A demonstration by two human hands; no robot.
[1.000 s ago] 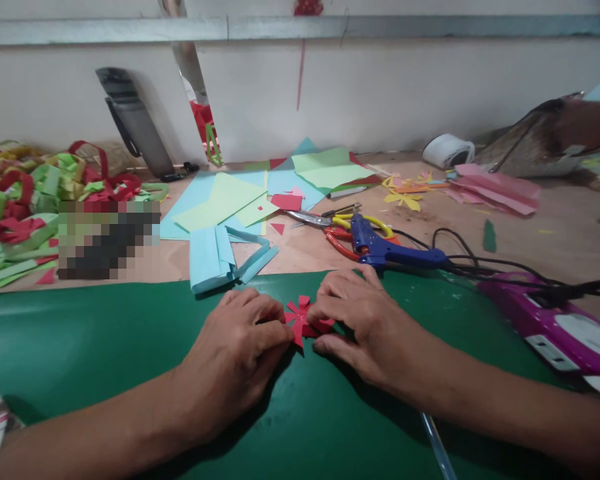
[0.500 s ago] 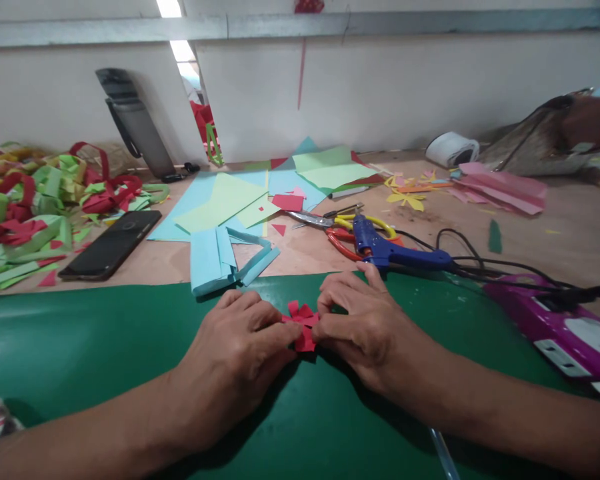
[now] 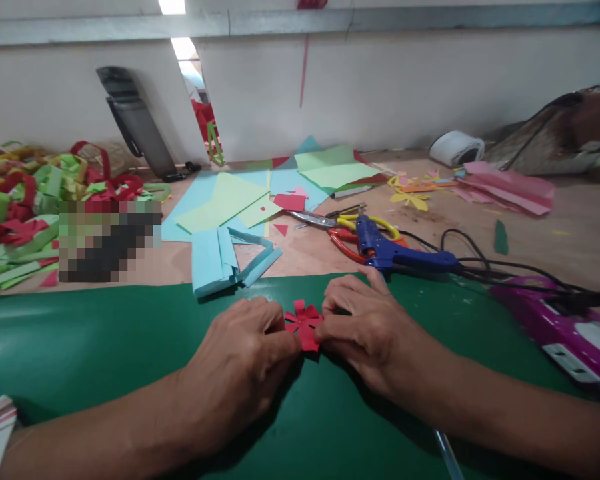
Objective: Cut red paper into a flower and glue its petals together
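Note:
A small red paper flower [image 3: 306,323] with several cut petals is held low over the green mat [image 3: 105,347]. My left hand [image 3: 253,353] pinches its left edge between thumb and fingers. On the right edge, the thumb and fingers of my right hand [image 3: 363,327] are closed on a petal. Just beyond my left hand lies a folded light blue paper piece [image 3: 213,263] with a strip handle. A blue glue gun [image 3: 400,252] rests beyond my right hand, beside scissors [image 3: 343,233] with yellow and red handles.
Colored paper sheets [image 3: 230,200] lie at the back centre. Paper strips [image 3: 45,187] are heaped at left near a dark bottle [image 3: 135,123]. At right are a purple power strip [image 3: 555,327], cables, pink paper [image 3: 510,187] and a white roll [image 3: 455,148]. A clear stick [image 3: 447,453] lies in front.
My left fingers have shifted slightly along the flower's left edge. The petals now show more spread and flatter. My right hand keeps its grip.

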